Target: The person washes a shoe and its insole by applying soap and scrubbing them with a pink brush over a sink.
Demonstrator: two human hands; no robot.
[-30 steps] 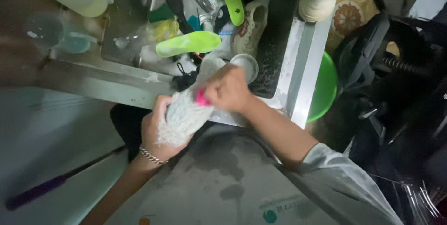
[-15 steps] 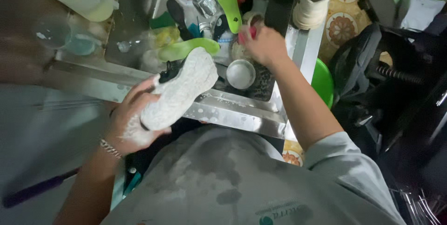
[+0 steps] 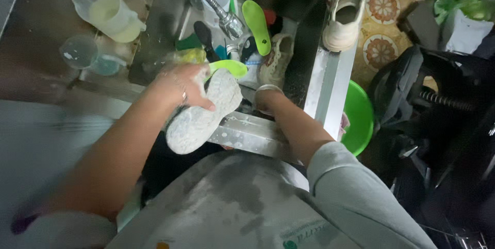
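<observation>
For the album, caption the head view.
Left hand holds a sudsy shoe sole-up over a cluttered sink; right hand reaches in.

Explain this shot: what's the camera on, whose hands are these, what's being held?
There is no machine here. One camera sits on a person's head and looks down at their own arms over a steel sink. The left hand grips a sudsy grey shoe, sole up, over the sink's front edge. The right hand reaches down into the basin; whether it holds anything is hidden. In the basin lie green insoles and another shoe, under a faucet. A measuring jug stands on the left.
</observation>
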